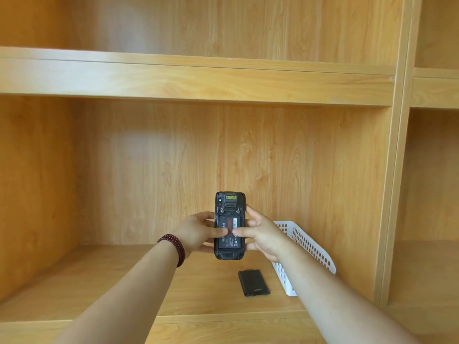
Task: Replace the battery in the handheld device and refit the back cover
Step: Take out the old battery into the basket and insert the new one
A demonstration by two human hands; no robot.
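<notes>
Both thumbs cover part of the battery (229, 233) label; print there too small to read. Device (230, 225) front faces away, unseen. Basket (308, 247) near end and inside blocked by right forearm, contents can't tell. Back cover (253, 283) logo illegible. Shelf (198, 289) front edge partly behind arms.

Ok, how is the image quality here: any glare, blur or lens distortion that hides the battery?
Head view: even, warm light; a soft pale sheen on the shelf back panel, none on the battery; its label is too small to read. Wide-angle bending curves the upper shelf board. Handheld device and back cover are sharp.
</notes>
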